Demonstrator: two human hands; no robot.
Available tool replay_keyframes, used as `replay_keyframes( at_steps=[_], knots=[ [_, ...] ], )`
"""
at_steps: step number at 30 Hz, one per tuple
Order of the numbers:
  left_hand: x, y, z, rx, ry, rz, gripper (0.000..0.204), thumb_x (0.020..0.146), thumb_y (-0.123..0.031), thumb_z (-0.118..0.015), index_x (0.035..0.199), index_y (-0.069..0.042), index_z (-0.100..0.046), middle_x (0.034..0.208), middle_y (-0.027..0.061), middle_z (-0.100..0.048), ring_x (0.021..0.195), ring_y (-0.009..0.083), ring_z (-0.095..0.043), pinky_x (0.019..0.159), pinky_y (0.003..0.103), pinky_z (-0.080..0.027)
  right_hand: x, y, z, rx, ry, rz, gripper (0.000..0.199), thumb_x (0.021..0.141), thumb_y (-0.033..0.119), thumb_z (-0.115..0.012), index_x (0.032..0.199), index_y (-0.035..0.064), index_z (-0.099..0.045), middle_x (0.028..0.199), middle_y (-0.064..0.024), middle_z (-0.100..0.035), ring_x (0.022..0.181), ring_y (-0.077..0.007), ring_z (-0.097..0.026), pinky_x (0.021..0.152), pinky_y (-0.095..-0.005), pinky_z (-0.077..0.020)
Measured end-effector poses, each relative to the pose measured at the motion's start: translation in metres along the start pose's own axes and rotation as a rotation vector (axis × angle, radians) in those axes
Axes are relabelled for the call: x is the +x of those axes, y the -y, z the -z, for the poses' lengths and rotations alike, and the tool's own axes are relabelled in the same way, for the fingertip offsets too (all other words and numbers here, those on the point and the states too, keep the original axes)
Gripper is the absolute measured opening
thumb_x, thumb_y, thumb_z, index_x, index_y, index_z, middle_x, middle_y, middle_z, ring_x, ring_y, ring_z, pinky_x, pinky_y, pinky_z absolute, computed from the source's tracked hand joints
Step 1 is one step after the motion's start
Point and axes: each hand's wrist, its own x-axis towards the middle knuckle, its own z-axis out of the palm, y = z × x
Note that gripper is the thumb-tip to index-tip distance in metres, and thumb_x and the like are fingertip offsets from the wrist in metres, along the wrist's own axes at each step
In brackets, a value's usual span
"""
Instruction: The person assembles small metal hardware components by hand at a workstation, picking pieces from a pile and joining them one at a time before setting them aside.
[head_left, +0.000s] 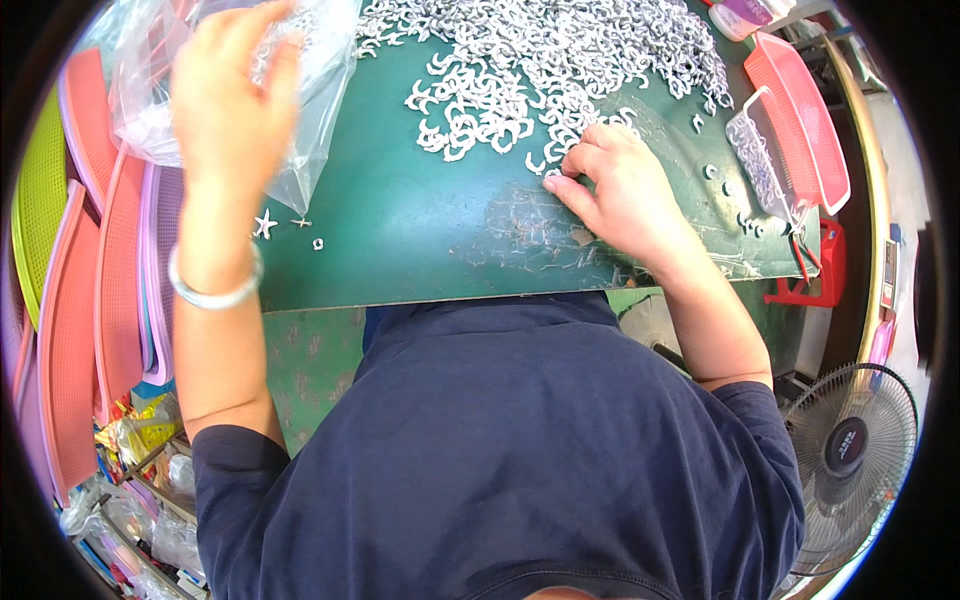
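Many whitish crescents touch curled right hand; cupped left hand overlaps filmy bag; grips unclear.

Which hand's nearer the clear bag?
Left. The left hand overlaps the clear bag in view; the right hand is away to its right, by the white pile.

bright even light, soft glare on green tabletop, left fingers blurred, curved edges
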Motion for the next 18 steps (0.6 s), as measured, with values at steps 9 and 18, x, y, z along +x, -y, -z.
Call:
replay_keyframes(
  at_steps=[9,18],
  knots=[
    [-0.045,-0.096,-0.077,-0.504,0.497,-0.123,0.016,0.072,-0.009,-0.065,0.087,-0.006,-0.060,0.082,0.0075,-0.051,0.081,0.0262,-0.053,0.068,0.036,-0.044,-0.005,0.006,-0.015,-0.033,-0.145,-0.023,0.018,0.069,0.018,-0.068,0.069,0.0039,-0.058,0.073,-0.0084,-0.053,0.074,-0.0269,-0.053,0.068,-0.0362,-0.0438],
    [-0.045,-0.095,-0.091,-0.620,0.443,-0.123,0.010,0.074,-0.005,-0.062,0.079,-0.004,-0.054,0.083,0.0067,-0.051,0.079,0.0249,-0.052,0.068,0.033,-0.044,-0.012,-0.012,0.003,0.324,-0.160,-0.114,0.013,0.072,0.007,-0.066,0.074,0.0031,-0.053,0.075,-0.0093,-0.054,0.075,-0.0291,-0.054,0.067,-0.0356,-0.0443]
  ],
)
